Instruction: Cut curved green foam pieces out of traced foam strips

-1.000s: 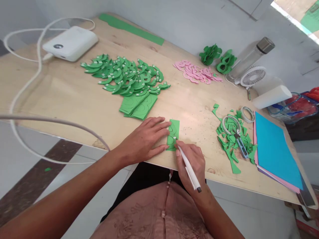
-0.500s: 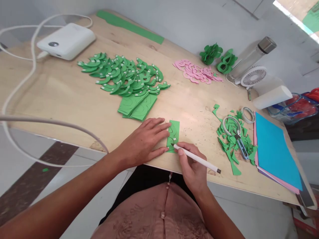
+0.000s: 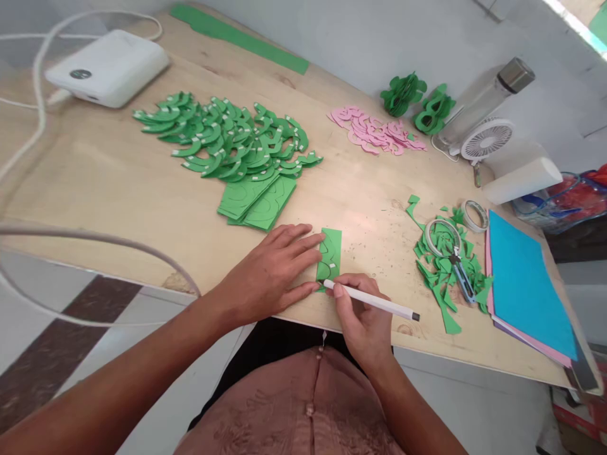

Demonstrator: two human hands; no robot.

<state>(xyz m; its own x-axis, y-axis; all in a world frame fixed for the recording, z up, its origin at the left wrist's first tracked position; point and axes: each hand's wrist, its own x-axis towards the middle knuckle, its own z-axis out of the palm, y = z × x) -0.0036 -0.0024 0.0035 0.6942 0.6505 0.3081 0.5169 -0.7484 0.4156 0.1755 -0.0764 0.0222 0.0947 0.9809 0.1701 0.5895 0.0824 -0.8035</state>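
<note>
My left hand (image 3: 275, 268) lies flat with its fingers spread, the fingertips on the left edge of a small green paper piece (image 3: 332, 243). Curved dark lines and a small white patch show on that paper. In my right hand (image 3: 363, 316) is a white pen (image 3: 374, 301), its tip on the lower left part of the paper. Just beyond my left hand lies a stack of green paper rectangles (image 3: 272, 202) with curved outlines. Behind the stack spreads a pile of cut green curved pieces (image 3: 237, 142) bearing small white patches.
Green scraps (image 3: 448, 303) lie on the right, with scissors (image 3: 462, 278) and tape rolls (image 3: 474, 216). Farther right are blue sheets (image 3: 526, 284). Pink cutouts (image 3: 374, 133), a bottle (image 3: 488, 95) and a small fan (image 3: 488, 139) stand behind. A white device (image 3: 109, 66) with cables sits left.
The pen tip has moved slightly left and down across the green paper, with my right hand following. My left hand stays in place. The view has shifted a little.
</note>
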